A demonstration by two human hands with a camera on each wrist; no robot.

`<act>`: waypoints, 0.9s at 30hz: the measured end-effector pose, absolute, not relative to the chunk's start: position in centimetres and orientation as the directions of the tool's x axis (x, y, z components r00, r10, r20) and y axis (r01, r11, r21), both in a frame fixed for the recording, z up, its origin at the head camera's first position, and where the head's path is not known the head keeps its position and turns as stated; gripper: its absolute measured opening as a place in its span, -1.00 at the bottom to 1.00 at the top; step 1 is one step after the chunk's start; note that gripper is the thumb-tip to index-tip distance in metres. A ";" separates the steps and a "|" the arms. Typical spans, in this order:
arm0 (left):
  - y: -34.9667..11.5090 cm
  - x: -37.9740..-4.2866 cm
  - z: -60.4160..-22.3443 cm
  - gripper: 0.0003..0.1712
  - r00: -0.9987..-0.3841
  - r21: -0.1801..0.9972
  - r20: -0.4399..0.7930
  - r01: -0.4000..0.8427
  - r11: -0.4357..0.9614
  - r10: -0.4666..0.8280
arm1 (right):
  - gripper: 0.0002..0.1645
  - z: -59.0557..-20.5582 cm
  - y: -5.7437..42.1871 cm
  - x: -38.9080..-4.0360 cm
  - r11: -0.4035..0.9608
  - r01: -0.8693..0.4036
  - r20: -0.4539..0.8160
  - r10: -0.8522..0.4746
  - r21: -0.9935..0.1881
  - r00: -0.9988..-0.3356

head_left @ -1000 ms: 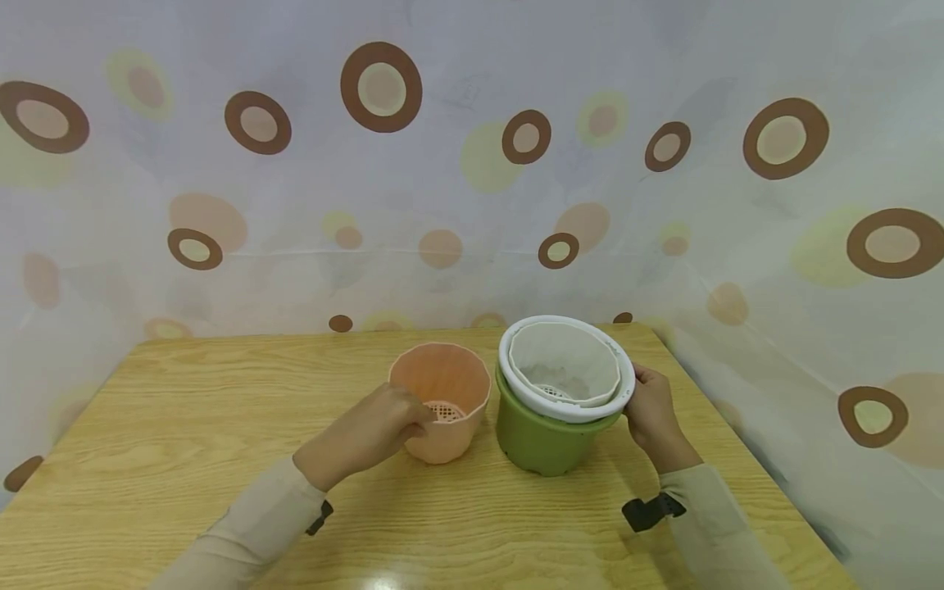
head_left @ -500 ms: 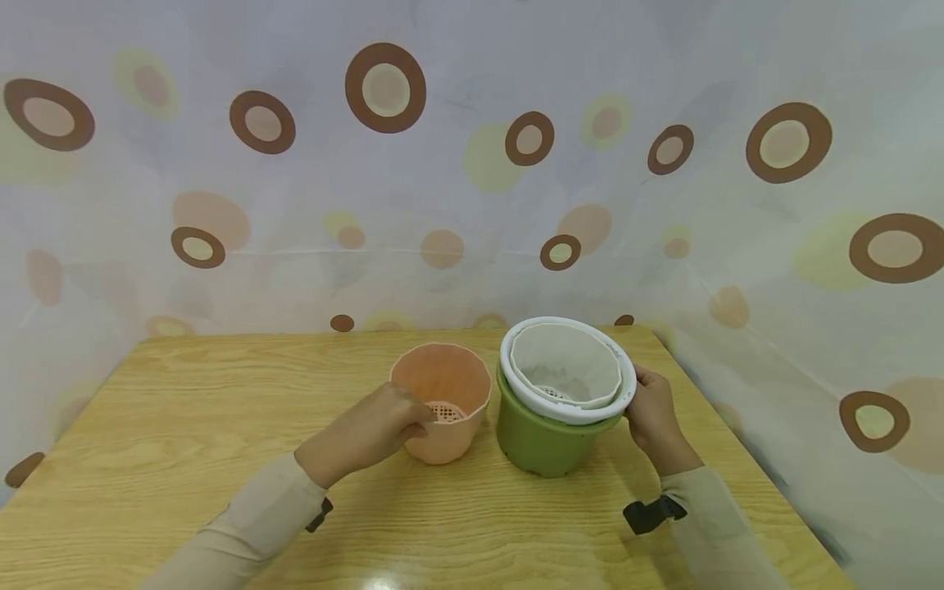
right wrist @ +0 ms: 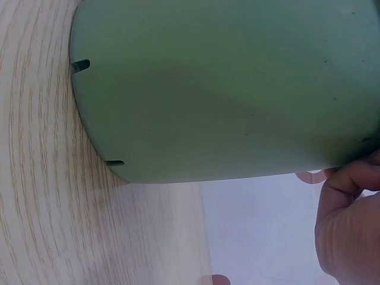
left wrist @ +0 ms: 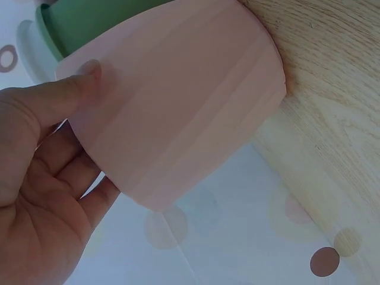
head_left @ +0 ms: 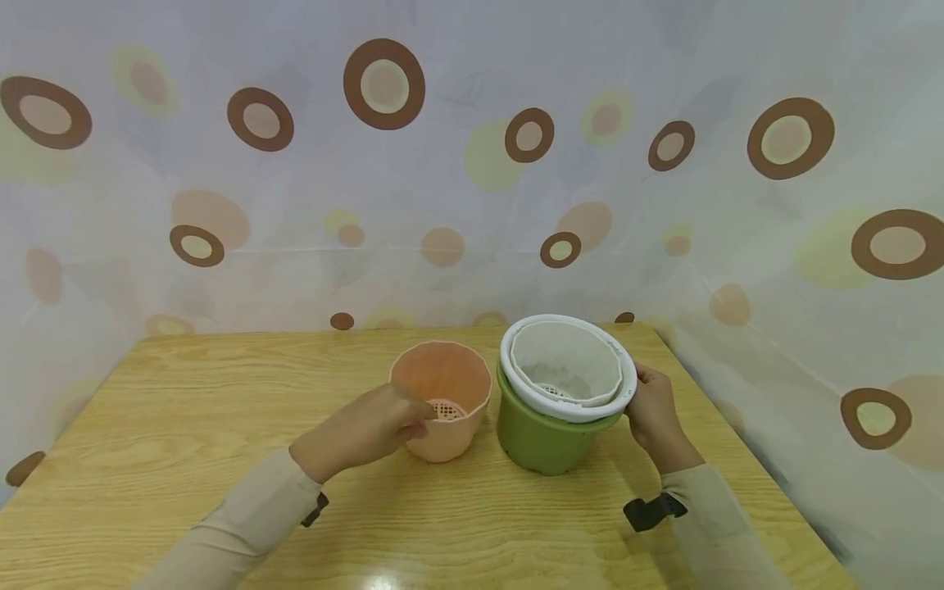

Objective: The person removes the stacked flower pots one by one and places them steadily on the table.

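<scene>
A peach-orange plastic flowerpot point(head_left: 445, 444) with a grid of holes in its floor stands on the table. My left hand point(head_left: 372, 430) pinches its near-left rim, the thumb outside on the wall and the fingers inside. In the left wrist view the thumb point(left wrist: 74, 89) lies against the pot's outer side. Just to the right stands a green flowerpot point(head_left: 546, 442), with a thick-rimmed white pot point(head_left: 562, 411) nested in it at a tilt. A thinner off-white pot point(head_left: 564, 360) sits inside that one. My right hand point(head_left: 652, 410) grips the nested pots' rim from the right; its fingertips are partly hidden.
The wood-grain table point(head_left: 243, 393) runs out to the left and in front of the pots. Behind and on the right hangs a pale sheet point(head_left: 442, 197) with brown rings and pastel dots. The table's right edge point(head_left: 767, 483) lies just beyond my right arm.
</scene>
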State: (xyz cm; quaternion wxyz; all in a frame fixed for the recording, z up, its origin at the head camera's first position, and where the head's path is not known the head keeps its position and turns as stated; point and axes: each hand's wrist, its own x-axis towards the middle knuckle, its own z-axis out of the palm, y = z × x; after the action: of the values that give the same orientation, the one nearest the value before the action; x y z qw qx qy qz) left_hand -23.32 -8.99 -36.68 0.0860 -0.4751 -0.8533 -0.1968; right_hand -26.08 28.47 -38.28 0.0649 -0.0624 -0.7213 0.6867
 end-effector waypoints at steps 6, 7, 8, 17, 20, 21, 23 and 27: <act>-9.3 -23.3 -36.4 -0.93 -0.553 0.264 0.303 0.831 0.490 0.776 | -0.47 -38.3 28.5 -26.1 0.045 0.008 0.001 0.185 -0.999 -0.983; -9.4 -23.3 -36.3 -0.94 -0.559 0.266 0.300 0.827 0.495 0.773 | -0.47 -38.2 28.4 -26.1 0.043 0.007 0.001 0.186 -0.999 -0.982; -9.4 -23.3 -36.2 -0.91 -0.566 0.268 0.297 0.823 0.501 0.770 | -0.47 -38.2 28.4 -26.1 0.044 0.007 0.001 0.189 -0.999 -0.982; -10.5 -23.1 -34.9 -0.81 -0.599 0.277 0.293 0.799 0.534 0.745 | -0.49 -38.3 28.3 -26.2 0.022 -0.001 0.006 0.208 -1.000 -0.978; -11.0 -23.2 -34.2 -0.79 -0.611 0.274 0.316 0.791 0.547 0.726 | -0.50 -38.3 28.4 -26.2 0.018 0.003 0.000 0.210 -1.000 -0.978; -11.2 -23.2 -33.9 -0.78 -0.621 0.278 0.320 0.783 0.556 0.715 | -0.50 -38.3 28.4 -26.2 0.018 0.005 -0.001 0.209 -1.000 -0.978; -11.5 -23.3 -33.2 -0.76 -0.632 0.281 0.337 0.775 0.566 0.698 | -0.50 -38.3 28.4 -26.2 0.024 0.003 0.002 0.211 -1.000 -0.978; -11.6 -23.5 -31.9 -0.72 -0.637 0.287 0.365 0.771 0.569 0.679 | -0.53 -38.3 28.4 -26.2 0.027 -0.006 0.012 0.207 -1.000 -0.978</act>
State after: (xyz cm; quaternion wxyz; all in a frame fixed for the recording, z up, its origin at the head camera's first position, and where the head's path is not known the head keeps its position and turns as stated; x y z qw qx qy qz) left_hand -23.52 -11.63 -31.90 0.1075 -0.4122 -0.8791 -0.2138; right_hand -26.16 28.43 -38.31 0.0769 -0.0705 -0.7124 0.6939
